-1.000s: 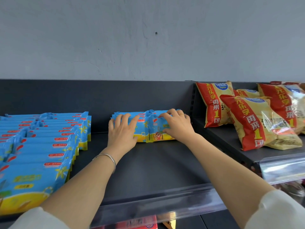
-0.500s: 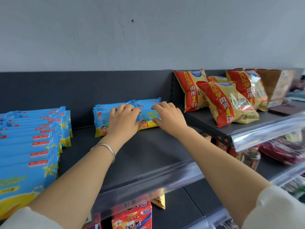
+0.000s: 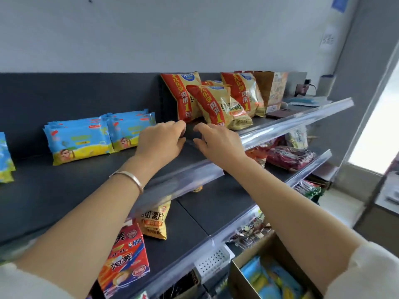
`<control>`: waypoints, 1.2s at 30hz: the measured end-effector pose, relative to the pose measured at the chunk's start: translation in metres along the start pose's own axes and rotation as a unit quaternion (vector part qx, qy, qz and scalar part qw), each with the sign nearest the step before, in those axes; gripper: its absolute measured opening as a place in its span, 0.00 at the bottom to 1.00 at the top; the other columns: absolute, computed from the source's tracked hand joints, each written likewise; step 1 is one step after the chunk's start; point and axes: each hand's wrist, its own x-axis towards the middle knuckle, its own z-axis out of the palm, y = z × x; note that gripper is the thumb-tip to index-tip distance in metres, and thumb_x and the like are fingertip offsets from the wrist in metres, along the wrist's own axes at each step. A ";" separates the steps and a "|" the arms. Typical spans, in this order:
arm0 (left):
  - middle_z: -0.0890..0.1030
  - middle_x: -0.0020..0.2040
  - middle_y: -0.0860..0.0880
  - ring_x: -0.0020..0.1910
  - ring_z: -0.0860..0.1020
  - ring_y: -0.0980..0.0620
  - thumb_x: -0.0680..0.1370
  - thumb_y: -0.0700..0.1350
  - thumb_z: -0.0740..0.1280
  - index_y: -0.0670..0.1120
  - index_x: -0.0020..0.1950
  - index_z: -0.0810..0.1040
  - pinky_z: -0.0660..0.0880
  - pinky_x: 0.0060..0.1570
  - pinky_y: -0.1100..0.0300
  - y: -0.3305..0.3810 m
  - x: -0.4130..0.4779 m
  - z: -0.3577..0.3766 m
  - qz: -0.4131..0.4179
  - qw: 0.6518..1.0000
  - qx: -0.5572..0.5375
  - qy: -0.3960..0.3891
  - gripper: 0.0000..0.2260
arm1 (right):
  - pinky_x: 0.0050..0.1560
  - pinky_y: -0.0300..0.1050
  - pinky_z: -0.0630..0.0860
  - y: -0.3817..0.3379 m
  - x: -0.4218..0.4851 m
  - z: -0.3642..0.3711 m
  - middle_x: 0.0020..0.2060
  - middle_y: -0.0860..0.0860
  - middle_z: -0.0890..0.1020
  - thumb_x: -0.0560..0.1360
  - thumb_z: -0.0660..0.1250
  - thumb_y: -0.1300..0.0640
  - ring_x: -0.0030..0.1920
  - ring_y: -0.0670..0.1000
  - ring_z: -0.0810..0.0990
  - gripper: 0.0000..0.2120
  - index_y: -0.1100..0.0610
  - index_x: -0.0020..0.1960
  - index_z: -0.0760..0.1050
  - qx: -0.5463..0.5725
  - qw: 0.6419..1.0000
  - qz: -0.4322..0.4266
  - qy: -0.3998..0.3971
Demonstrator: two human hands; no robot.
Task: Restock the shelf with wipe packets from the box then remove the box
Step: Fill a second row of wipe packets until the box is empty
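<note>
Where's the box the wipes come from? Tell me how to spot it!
Find the dark shelves, then drop to the bottom right corner of the view. The cardboard box sits there, open-topped, beside a white basket with holes. It alone down there is plain brown, with blue and yellow wipe packets inside.

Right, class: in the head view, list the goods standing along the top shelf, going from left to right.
First the cut-off wipe packets at the picture's left edge → left wipe stack → right wipe stack → orange snack bags → brown bag.
</note>
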 end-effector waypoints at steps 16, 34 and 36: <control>0.76 0.56 0.47 0.57 0.75 0.44 0.79 0.52 0.60 0.50 0.60 0.71 0.71 0.49 0.53 0.266 -0.066 0.103 0.106 0.944 -0.084 -0.300 0.12 | 0.41 0.47 0.72 0.194 -0.241 -0.003 0.57 0.51 0.78 0.78 0.59 0.48 0.56 0.56 0.77 0.14 0.48 0.62 0.71 -0.033 0.940 0.165 -0.296; 0.75 0.57 0.48 0.58 0.74 0.46 0.79 0.52 0.60 0.49 0.59 0.73 0.71 0.49 0.53 0.289 -0.101 0.277 0.140 0.837 -0.152 -0.507 0.11 | 0.52 0.50 0.76 0.257 -0.325 0.129 0.60 0.52 0.75 0.76 0.65 0.51 0.60 0.56 0.74 0.19 0.51 0.66 0.70 -0.005 0.790 0.252 -0.558; 0.75 0.57 0.48 0.59 0.74 0.46 0.79 0.51 0.61 0.49 0.59 0.73 0.71 0.50 0.53 0.295 -0.112 0.293 0.145 0.817 -0.158 -0.536 0.11 | 0.53 0.51 0.77 0.261 -0.337 0.141 0.60 0.53 0.75 0.76 0.65 0.51 0.60 0.57 0.74 0.19 0.52 0.66 0.70 -0.001 0.774 0.258 -0.579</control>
